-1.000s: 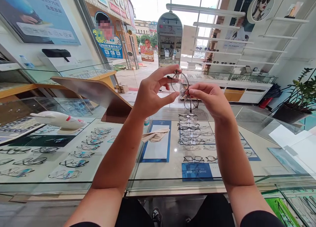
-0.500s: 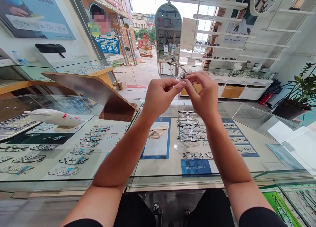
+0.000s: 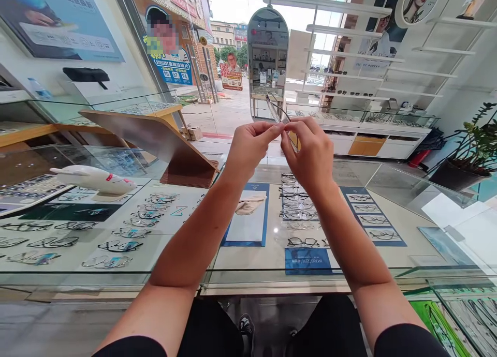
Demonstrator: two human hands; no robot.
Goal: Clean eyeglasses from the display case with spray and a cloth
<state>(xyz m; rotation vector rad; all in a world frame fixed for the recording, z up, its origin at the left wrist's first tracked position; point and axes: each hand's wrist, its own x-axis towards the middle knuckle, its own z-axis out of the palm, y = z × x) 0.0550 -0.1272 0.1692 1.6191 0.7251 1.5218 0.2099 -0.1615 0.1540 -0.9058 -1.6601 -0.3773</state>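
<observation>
Thin-rimmed eyeglasses (image 3: 275, 109) are held up in front of me over the glass counter, seen nearly edge-on and tilted. My left hand (image 3: 248, 149) pinches them with thumb and fingertips at their lower part. My right hand (image 3: 311, 151), fingers curled, grips them right beside the left fingertips, and a slim part of the frame runs down beneath it. The fingers hide much of the eyeglasses. Below my hands a beige cloth (image 3: 250, 205) lies on a white and blue tray (image 3: 244, 235).
Rows of glasses (image 3: 298, 195) lie in the glass counter (image 3: 248, 270) below my forearms. To the left stand a slanted brown-backed stand (image 3: 155, 139) and a white ornament (image 3: 93, 181). An arched mirror (image 3: 267, 51) is straight ahead, a potted plant (image 3: 458, 165) at the right.
Both hands have shifted slightly left and the eyeglasses have turned, so their lenses now show more edge-on. My view has moved a little.
</observation>
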